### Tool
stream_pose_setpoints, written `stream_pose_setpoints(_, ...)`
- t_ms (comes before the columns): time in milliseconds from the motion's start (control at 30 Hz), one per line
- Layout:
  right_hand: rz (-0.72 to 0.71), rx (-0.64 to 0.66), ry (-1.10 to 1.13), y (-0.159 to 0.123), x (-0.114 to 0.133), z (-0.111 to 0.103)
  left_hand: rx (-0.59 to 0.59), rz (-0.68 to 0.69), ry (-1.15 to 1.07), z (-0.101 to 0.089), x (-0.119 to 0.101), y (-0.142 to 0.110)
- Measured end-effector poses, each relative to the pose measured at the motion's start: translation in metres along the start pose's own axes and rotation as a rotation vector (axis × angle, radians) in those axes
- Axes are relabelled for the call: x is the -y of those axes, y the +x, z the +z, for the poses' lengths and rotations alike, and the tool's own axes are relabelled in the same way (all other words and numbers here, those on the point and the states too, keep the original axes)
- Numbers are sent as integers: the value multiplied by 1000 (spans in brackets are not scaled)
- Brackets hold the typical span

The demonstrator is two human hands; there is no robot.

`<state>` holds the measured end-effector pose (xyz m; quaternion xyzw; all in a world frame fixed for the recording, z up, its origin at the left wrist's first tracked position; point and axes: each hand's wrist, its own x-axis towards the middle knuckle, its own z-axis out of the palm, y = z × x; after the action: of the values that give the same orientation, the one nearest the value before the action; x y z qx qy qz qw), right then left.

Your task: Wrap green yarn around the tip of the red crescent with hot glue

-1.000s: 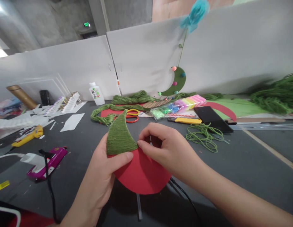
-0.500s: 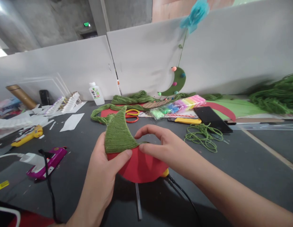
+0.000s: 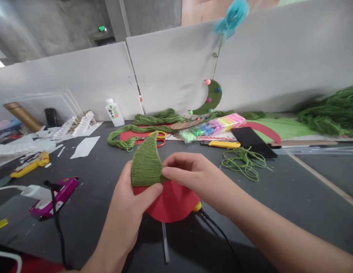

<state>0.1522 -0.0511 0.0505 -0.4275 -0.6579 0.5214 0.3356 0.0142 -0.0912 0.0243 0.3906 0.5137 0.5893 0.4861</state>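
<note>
1. Head view: the red card (image 3: 172, 204), its upper part wrapped in green yarn (image 3: 146, 167), is held above the desk (image 3: 293, 197).
2. Its left side is gripped by the left hand (image 3: 133, 195), thumb in front.
3. The yarn's right edge is pinched by the right hand (image 3: 190, 172).

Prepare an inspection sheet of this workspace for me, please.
Surface: dark table, white paper at left.
Job's things: red card, its upper part wrapped in green yarn.
Clutter: scissors, cutter and yarn tangle beyond the hands.
Hands: left hand grips the card; right hand at the wrap's right edge.
Cables: black cable from yellow tool partly behind card; white plug on purple strip.
Surroundings: white panels behind, green crescent hanging against them.
</note>
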Motion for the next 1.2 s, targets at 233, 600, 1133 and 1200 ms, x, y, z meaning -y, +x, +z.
stream_pose_setpoints(233, -29, -106, 178, 2, -5, 0, 158, -144, -231, -1, -4, -3)
stream_pose_setpoints(600, -102, -138, 21, 2, -6, 4, 64, -98, -289, 4, 1, -1)
stream_pose_setpoints(1133, -57, -10, -28, 2, -4, 3, 89, -33, -118, -8, 1, 8)
stream_pose_setpoints(1200, -78, -1, -55, 1, -3, 3, 111, -56, -124, -10, 2, 8)
